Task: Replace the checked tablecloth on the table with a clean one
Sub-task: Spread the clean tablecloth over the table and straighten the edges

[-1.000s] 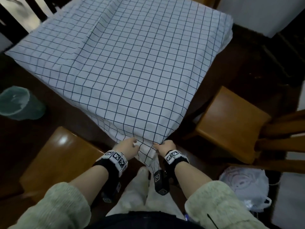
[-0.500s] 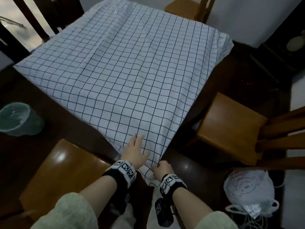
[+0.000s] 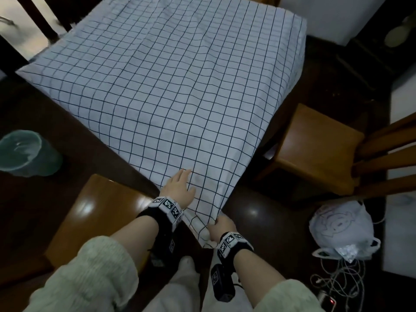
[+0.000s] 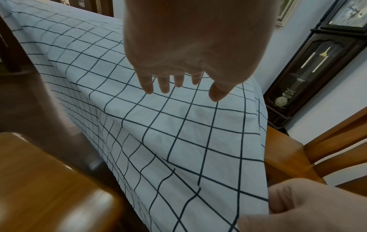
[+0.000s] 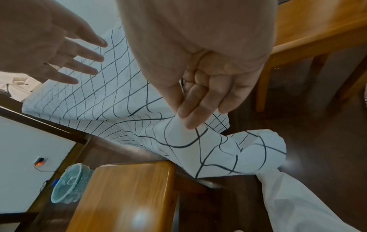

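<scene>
While white cotton tablecloth w/ thin dark-blue check lines (image 3: 180, 91) lies spread over the dark wooden table (image 5: 59, 130), covering its top and draping off the edges, both hands work at the near corner. Left hand (image 3: 179, 190) lies on the cloth just inside that corner, fingers (image 4: 148, 85) straight and slightly spread, thumb out to the side; left-wrist view leaves it unclear whether fingertips touch the fabric or sit just above it. Right hand (image 3: 221, 226) is lower, at the hanging corner tip, pinching a fold of cloth betw. thumb and curled fingers (image 5: 198, 106); cloth bunches and curls below the grip. Fabric betw. the two hands runs taut along the corner edge.

Both wrists carry black straps w/ black-and-white marker tags; sleeves pale, fuzzy knit. Person's light trousers show below the cloth corner.

Surroundings: glossy honey-brown wooden stool (image 3: 96, 221) at near left, just beside the table edge; second brown wooden seat (image 3: 315, 149) at right, next to slatted chair backs. Teal plastic bin w/ liner (image 3: 24, 154) on dark floor at left, well apart from the table. White plastic bag w/ printed bear figure (image 3: 342, 230) on floor at right, tangle of pale cables near it. Dark wooden pendulum clock (image 4: 309, 73) stands against the far wall.
</scene>
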